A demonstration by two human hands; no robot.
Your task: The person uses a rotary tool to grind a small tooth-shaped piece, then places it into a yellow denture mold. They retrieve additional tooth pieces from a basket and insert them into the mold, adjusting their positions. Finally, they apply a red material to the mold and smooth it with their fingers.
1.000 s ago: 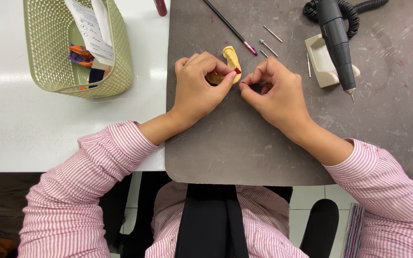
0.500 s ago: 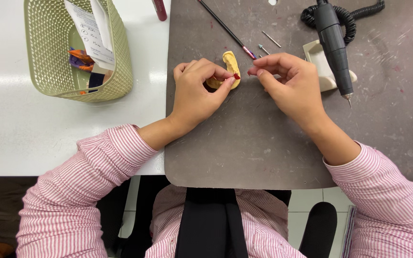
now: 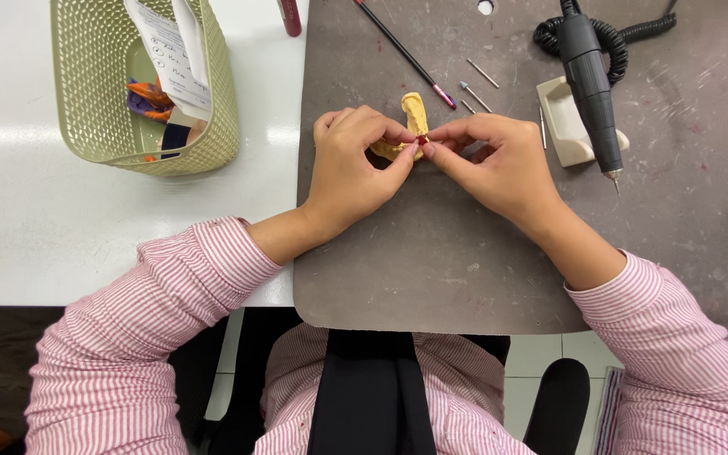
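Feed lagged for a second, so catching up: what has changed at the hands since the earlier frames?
The right hand shifted slightly up the mat, fingertips staying at the yellow model. The left hand kept its grip on it. Handpiece, basket and loose burs stayed put.

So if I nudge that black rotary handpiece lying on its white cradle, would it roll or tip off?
The black rotary handpiece looks round-bodied and overhangs the small white cradle, so a sideways push could well roll it off. Its coiled black cord would probably tug it back. The thin tip seems fragile if it drops.
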